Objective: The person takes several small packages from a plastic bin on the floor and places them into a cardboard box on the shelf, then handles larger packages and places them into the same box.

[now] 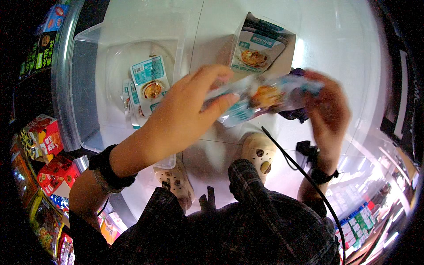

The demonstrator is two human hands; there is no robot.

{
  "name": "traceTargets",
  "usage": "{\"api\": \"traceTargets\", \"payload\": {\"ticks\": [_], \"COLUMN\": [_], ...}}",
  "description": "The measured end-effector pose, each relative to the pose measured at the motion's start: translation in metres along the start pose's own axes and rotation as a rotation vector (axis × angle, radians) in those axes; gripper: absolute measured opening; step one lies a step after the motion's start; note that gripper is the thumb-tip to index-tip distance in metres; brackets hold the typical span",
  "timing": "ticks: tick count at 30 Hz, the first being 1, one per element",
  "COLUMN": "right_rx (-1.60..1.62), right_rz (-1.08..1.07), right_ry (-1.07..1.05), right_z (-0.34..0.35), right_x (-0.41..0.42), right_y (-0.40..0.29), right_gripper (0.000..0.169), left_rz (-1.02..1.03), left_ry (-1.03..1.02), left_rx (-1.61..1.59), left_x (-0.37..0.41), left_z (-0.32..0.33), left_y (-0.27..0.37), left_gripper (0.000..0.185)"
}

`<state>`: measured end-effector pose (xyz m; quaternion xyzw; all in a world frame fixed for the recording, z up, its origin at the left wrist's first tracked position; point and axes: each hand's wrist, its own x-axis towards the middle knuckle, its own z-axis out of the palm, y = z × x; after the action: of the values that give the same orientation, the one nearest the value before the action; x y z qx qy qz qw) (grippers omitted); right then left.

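Observation:
My left hand [185, 109] grips the left end of a clear-and-teal food packet [268, 96] between thumb and fingers. At the packet's other end is my right hand [329, 102], blurred, with its fingers curled over it. Food is pictured on the packet's front, and motion smears its print. Behind it, near my right hand, shows a dark crumpled thing [293, 115] that I cannot identify. Just beyond stands an open carton [281, 64] holding similar upright packets [256, 49]. To the left, several packets [152, 84] lie stacked in a clear plastic bin [87, 99].
Pale tiles [212, 165] make up the floor, where my clog-style shoes [258, 154] stand. Red snack boxes [56, 175] and bagged goods [46, 218] line the left. A black cable [304, 172] runs past my right arm. More boxed goods [359, 225] sit at lower right.

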<state>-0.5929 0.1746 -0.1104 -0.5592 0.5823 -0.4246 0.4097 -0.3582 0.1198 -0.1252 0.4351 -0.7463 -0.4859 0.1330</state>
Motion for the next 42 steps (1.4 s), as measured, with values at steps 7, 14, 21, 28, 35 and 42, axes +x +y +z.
{"api": "traceTargets", "payload": {"ticks": [7, 14, 21, 28, 35, 42], "right_rx": [-0.632, -0.779, -0.882, -0.95, -0.835, -0.669], "right_rz": [-0.368, -0.332, -0.51, -0.459, -0.506, -0.021], "right_ry": [0.046, -0.166, -0.208, -0.189, 0.109, 0.426], "right_z": [-0.021, 0.012, 0.033, 0.037, 0.028, -0.015], "right_x": [0.042, 0.053, 0.054, 0.056, 0.052, 0.021], "right_y": [-0.019, -0.016, 0.024, 0.032, 0.032, 0.052], "right_gripper": [0.031, 0.033, 0.033, 0.03, 0.019, 0.02], "left_rz": [0.035, 0.025, 0.016, 0.008, 0.02, -0.084], "left_ry": [0.019, -0.057, -0.065, -0.078, -0.01, 0.231], "left_rx": [-0.005, 0.097, 0.087, 0.1, -0.011, -0.064], "left_x": [0.001, -0.002, -0.003, -0.003, -0.003, 0.004], "left_z": [0.005, 0.008, 0.008, 0.008, 0.009, -0.022], "left_y": [-0.008, -0.01, -0.011, -0.009, -0.012, -0.003], "left_gripper": [0.031, 0.034, 0.034, 0.034, 0.028, 0.018]}}
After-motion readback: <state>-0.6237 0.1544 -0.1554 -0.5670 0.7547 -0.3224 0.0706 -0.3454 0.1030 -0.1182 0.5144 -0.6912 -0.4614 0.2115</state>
